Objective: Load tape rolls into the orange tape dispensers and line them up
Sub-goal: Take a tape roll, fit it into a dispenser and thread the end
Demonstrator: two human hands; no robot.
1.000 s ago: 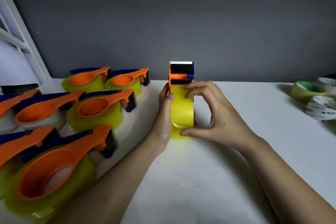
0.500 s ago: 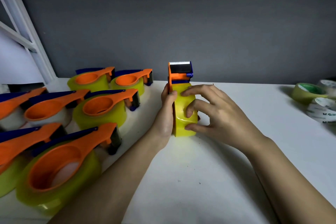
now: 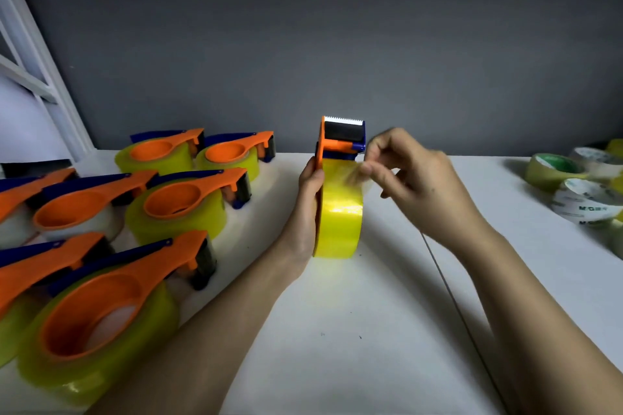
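As seen from the head view, entries below.

Left hand (image 3: 308, 209): upright at the left flank of the held dispenser, fingers curled round its orange side plate, thumb along the near edge; grips and steadies.

Right hand (image 3: 409, 178): raised just right of the dispenser top, fingers drawn together in a narrow pinch on the loose tape end (image 3: 354, 175); fingertips blurred, exact contact hard to tell.

Held dispenser (image 3: 342, 141): orange, standing on edge mid-table, serrated blade and black roller uppermost, blue fitting under the roller.

Yellow tape roll (image 3: 340, 216): seated in the held dispenser, lower rim resting on the table (image 3: 337, 347).

Loaded dispensers (image 3: 101, 300): lying flat in rows at the left, orange handles angled toward upper right; nearest of them close beside the left forearm.

Spare tape rolls (image 3: 573, 192): loose cluster at the far right, well apart from both hands; several cut off by the frame edge.

Table edges: back edge meeting the grey wall (image 3: 371, 44) just behind the held dispenser; thin seam running diagonally under the right forearm.

Open room: bare white surface near the viewer between the forearms, and right of the right hand up to the spare rolls.
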